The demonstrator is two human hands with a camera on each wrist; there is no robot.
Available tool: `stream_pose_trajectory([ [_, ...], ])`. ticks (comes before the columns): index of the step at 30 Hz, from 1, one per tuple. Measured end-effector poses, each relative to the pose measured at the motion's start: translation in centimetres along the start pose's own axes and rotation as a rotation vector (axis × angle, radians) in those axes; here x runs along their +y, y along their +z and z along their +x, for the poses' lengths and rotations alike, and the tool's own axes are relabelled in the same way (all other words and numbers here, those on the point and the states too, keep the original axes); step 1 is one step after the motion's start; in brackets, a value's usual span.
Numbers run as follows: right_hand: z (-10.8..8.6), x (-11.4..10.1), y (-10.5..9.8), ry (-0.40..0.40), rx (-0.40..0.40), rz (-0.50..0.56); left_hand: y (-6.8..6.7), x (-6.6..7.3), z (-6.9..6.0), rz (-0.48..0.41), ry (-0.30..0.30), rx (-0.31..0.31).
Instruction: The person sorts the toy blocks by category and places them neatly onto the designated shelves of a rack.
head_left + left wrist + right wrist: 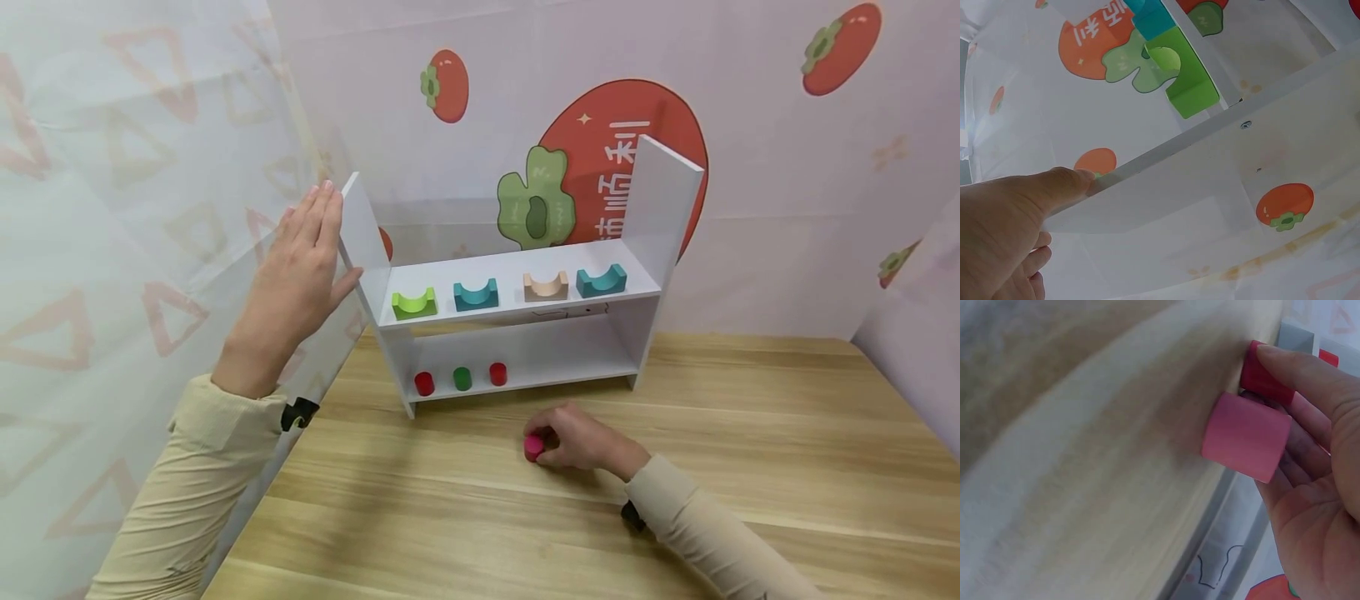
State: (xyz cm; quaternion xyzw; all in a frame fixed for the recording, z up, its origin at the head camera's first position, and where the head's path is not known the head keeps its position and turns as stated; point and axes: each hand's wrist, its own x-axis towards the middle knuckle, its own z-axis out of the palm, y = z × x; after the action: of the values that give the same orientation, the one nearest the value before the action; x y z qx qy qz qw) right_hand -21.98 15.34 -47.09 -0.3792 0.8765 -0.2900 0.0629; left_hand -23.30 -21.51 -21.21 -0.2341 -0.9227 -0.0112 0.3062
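Note:
My left hand (296, 267) lies against the outer left side panel (363, 242) of a white two-tier shelf. Its fingers are straight; the thumb (1063, 187) touches the panel's front edge in the left wrist view. Just in front of the shelf, my right hand (581, 442) pinches a red cylinder block (533, 448) low over the table. A pink cylinder block (1247, 437) sits beside the red one, close to the palm, in the right wrist view. The hand hides it in the head view. Whether the hand touches the pink block, I cannot tell.
Along the shelf's upper board stand a lime green (414, 305), two teal and one beige notched block (546, 287). Its lower board bears two red cylinders and one green cylinder (462, 379) on the left. Printed cloth (780, 167) hangs behind the wooden table (450, 517).

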Motion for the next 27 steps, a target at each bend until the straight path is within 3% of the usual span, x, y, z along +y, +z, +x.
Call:
stream_pose_trajectory([
  [11, 0.6, -0.3, -1.3, 0.089, -0.016, 0.063, 0.1, 0.0, 0.0, 0.004, 0.007, 0.014],
  [18, 1.6, -0.9, -3.8, 0.053, 0.032, 0.014, 0.0, 0.0, 0.0, -0.004, -0.005, 0.001],
  [27, 3.4, -1.4, -6.9, 0.064, 0.058, 0.003, -0.1, 0.1, 0.0, 0.003, 0.001, -0.002],
])
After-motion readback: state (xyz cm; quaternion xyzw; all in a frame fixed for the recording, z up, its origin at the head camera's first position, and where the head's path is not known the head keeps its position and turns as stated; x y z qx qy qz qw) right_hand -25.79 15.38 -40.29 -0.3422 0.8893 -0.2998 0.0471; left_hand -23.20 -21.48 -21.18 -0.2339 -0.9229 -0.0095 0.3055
